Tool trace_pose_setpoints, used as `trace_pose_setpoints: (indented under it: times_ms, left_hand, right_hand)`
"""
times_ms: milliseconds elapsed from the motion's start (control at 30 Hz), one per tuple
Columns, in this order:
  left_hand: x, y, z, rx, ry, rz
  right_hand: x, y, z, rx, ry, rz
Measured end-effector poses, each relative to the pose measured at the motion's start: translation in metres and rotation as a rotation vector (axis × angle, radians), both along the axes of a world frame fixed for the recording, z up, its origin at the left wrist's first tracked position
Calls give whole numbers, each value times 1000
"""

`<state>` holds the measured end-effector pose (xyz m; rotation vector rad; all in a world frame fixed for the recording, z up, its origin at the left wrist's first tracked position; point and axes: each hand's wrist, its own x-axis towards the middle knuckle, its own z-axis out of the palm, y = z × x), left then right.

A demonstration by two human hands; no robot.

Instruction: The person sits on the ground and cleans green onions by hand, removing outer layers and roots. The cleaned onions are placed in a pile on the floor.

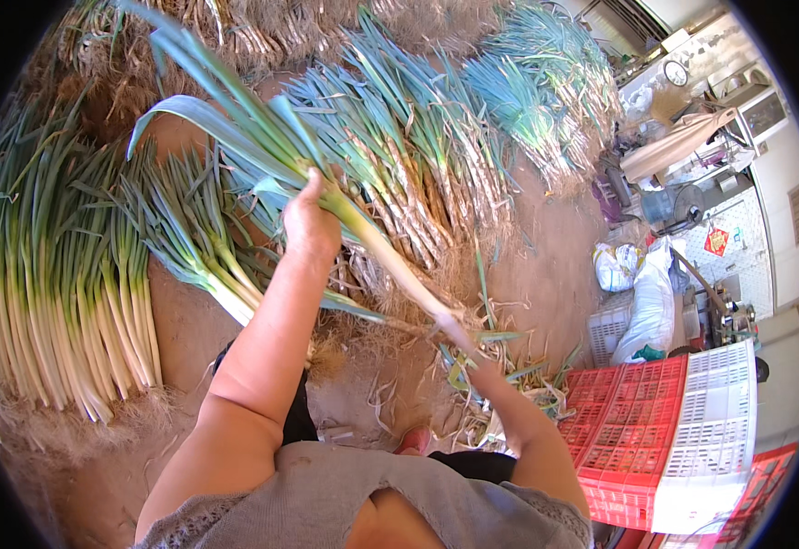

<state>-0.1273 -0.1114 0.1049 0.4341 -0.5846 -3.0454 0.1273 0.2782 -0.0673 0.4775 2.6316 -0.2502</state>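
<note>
My left hand (311,218) is closed around the upper part of a large green onion stalk (379,250), where its green leaves fan out towards the upper left. The pale shaft slants down to my right hand (475,357), which is blurred near the lower end; whether its fingers grip the stalk cannot be told. A peeled strip of outer leaf (365,312) hangs beside the stalk. Under my left forearm lie several cleaned green onions (217,274). A wide row of clean-stemmed green onions (49,274) lies at the left.
Untrimmed onion bundles (399,171) with soil and roots lie ahead, more (543,103) beyond them. Leaf scraps (509,384) litter the floor by my right arm. Red plastic crates (619,425) and a white crate (705,425) stand at the right, near white sacks (650,309) and a fan (688,203).
</note>
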Motion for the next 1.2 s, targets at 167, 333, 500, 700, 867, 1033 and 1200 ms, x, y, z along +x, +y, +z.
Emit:
trace_pose_setpoints:
  times_ms: [167,333,500,700,867,1033,1200]
  left_hand:
    - [0,6,1,94,25,-5]
    - [-10,-10,-15,216,182,52]
    - [5,8,0,195,204,-97]
    - [1,11,0,186,263,-130]
    - [-4,8,-8,204,436,-201]
    - [4,6,8,185,282,-164]
    - [-3,-12,0,134,562,-265]
  right_hand:
    - [128,181,-35,631,-259,-204]
    - [-59,-43,159,-357,-208,-24]
    - [-161,-182,204,-822,552,197]
    - [-215,-256,181,-1215,584,36]
    - [-227,-253,171,-1391,532,-128]
    - [-210,-235,191,-1807,598,-696]
    - [-160,-150,150,-942,901,-214]
